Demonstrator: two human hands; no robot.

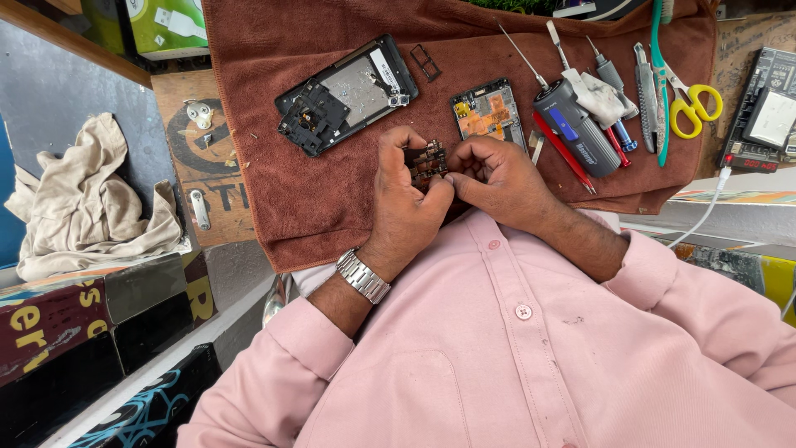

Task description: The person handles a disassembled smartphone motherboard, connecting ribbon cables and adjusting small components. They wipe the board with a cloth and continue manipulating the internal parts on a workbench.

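Head view shows us pinching a small dark circuit board (pixel 427 161) between both hands over the brown towel's (pixel 274 199) near edge: left hand (pixel 406 203) grips its left side, right hand (pixel 497 178) its right, long axis running away from us.

Lay spread over a workbench (pixel 713 220) – a brown towel (pixel 315 199). Carried an opened phone (pixel 347 93), face down, and a small black frame (pixel 425 61) just beside its corner. Held a circuit board (pixel 487 110) near the middle. Bore, toward the edge, an electric screwdriver (pixel 574 124), a red pen (pixel 564 153) touching it, and yellow-handled scissors (pixel 690 104) – all close together. Rested apart on the bare bench, a crumpled beige rag (pixel 91 207).
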